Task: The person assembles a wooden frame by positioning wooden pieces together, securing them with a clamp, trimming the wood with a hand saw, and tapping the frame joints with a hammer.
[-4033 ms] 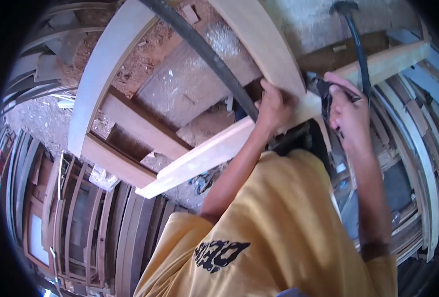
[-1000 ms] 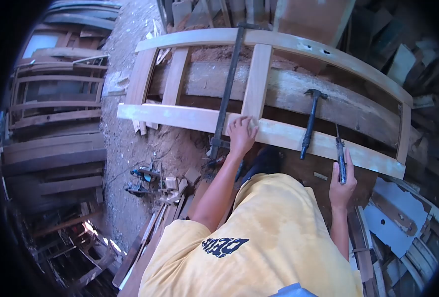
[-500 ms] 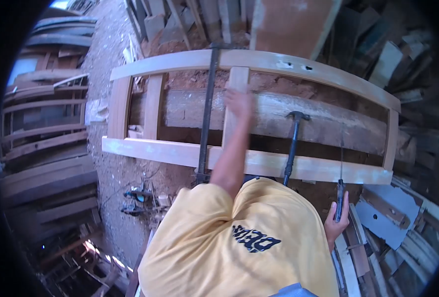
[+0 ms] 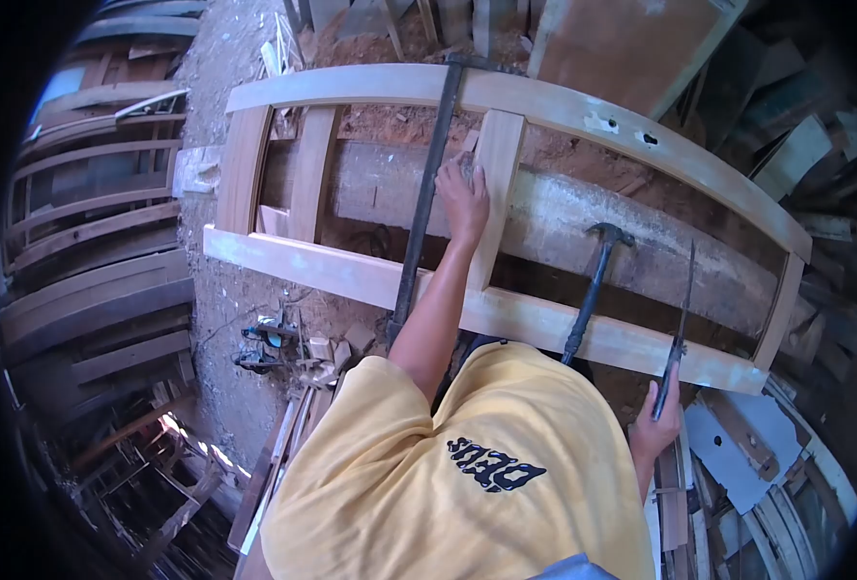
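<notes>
My left hand (image 4: 463, 205) reaches over the wooden frame (image 4: 573, 314), between a dark bar clamp (image 4: 432, 184) and the middle crosspiece (image 4: 498, 198). Its fingers and thumb close around a small piece of wood (image 4: 470, 141), partly hidden by the fingers. Down at the right, my right hand (image 4: 658, 425) is wrapped around the dark handle of a handsaw (image 4: 684, 309). The saw's thin blade is seen nearly edge-on and points away from me over the near rail. A claw hammer (image 4: 593, 290) lies across that rail, its head on the thick beam (image 4: 564, 217) beneath.
Stacked curved wooden pieces (image 4: 100, 208) line the left side. A power tool (image 4: 269, 338) rests on the ground at lower left. A broad panel (image 4: 631, 48) leans at the back, and scrap boards (image 4: 738, 445) lie at lower right.
My left hand has moved off the middle crosspiece to its left side. The saw in my right hand has tilted slightly. The view has shifted, so the frame appears turned.
</notes>
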`<action>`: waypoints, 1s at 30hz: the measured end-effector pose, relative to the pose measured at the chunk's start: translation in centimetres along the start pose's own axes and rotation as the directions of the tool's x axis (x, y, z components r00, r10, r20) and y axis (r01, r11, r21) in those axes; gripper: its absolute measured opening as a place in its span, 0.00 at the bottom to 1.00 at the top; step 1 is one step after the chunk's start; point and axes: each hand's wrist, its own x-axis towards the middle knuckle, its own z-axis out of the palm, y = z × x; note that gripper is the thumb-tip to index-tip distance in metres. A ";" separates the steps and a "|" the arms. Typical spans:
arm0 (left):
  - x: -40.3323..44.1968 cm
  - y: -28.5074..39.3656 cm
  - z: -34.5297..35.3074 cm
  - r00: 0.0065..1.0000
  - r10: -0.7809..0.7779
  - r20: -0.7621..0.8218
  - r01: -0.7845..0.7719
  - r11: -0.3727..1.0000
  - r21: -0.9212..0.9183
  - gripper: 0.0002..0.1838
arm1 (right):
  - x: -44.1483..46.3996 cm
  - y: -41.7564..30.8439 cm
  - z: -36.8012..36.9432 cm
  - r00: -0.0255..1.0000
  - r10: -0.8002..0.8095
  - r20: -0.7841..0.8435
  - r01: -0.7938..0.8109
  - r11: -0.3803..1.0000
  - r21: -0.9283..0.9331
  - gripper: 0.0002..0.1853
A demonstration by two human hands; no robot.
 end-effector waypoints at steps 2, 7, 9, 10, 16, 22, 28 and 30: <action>-1.7 0.7 -1.7 0.999 -0.004 0.037 0.003 0.999 0.038 0.23 | 1.3 1.2 1.0 0.996 -0.078 0.037 0.082 0.992 -0.100 0.25; -8.6 1.0 -5.0 0.996 0.038 0.083 -0.051 0.986 0.156 0.23 | 6.4 7.1 5.8 0.963 -0.265 0.038 0.262 0.904 -0.337 0.31; -11.8 2.0 -7.5 0.985 0.083 0.154 -0.115 0.970 0.213 0.24 | 8.0 10.7 7.5 0.979 -0.199 0.039 0.199 0.905 -0.376 0.32; -13.2 2.2 -8.8 0.986 0.084 0.145 -0.116 0.967 0.228 0.24 | 8.4 12.1 8.2 0.985 -0.162 0.062 0.173 0.894 -0.414 0.30; -19.0 1.4 -14.1 0.991 0.001 0.133 -0.040 0.956 0.291 0.24 | 7.5 14.8 9.6 0.983 -0.184 0.013 0.170 0.877 -0.450 0.26; -16.1 0.1 -14.1 0.994 -0.045 0.098 0.019 0.968 0.249 0.25 | 9.8 6.7 13.3 0.980 -0.176 0.090 0.183 0.981 -0.070 0.25; -5.2 -4.0 -10.7 0.998 -0.049 -0.036 0.060 0.914 0.402 0.31 | 13.0 1.0 21.8 0.890 0.101 0.445 -0.224 0.947 0.232 0.23; -3.4 -4.8 -9.8 0.984 -0.180 -0.015 0.166 0.863 0.477 0.36 | 13.4 -0.2 22.8 0.812 0.186 0.553 -0.412 0.854 0.318 0.20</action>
